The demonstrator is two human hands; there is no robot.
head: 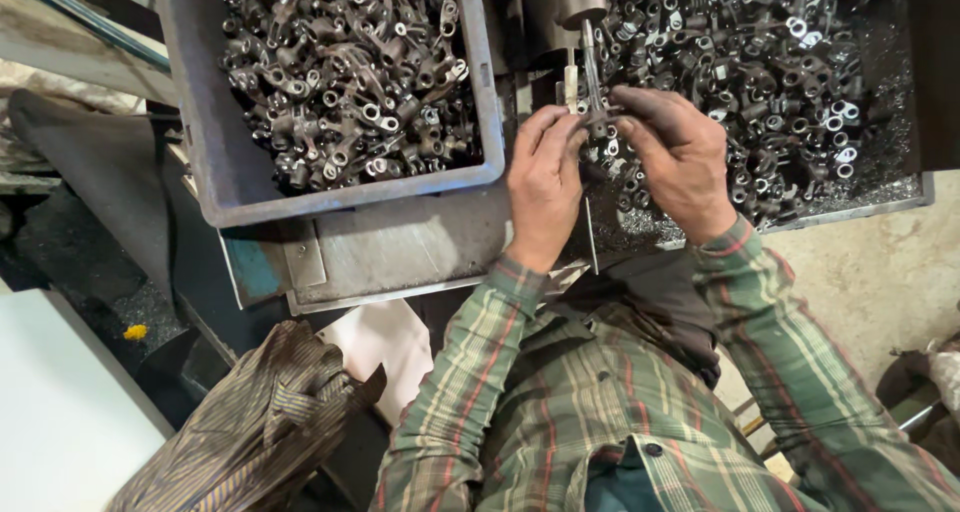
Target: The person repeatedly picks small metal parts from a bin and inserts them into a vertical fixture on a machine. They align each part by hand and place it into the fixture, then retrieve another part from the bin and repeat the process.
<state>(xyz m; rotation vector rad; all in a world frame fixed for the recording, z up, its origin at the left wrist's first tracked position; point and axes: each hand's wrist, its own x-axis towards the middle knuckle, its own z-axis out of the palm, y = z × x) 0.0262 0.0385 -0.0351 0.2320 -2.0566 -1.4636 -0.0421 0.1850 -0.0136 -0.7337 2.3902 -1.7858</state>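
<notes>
At eleven o'clock, a grey crate of forged metal parts is seen; at one o'clock, a loose heap. Between them, one small part is pinched by the left hand and right hand.

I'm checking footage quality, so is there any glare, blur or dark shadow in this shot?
Head view: sharp overall; small glints on the metal parts in the grey crate and the tray; deep shadow at the left edge; left hand and right hand evenly lit, unblurred.
</notes>
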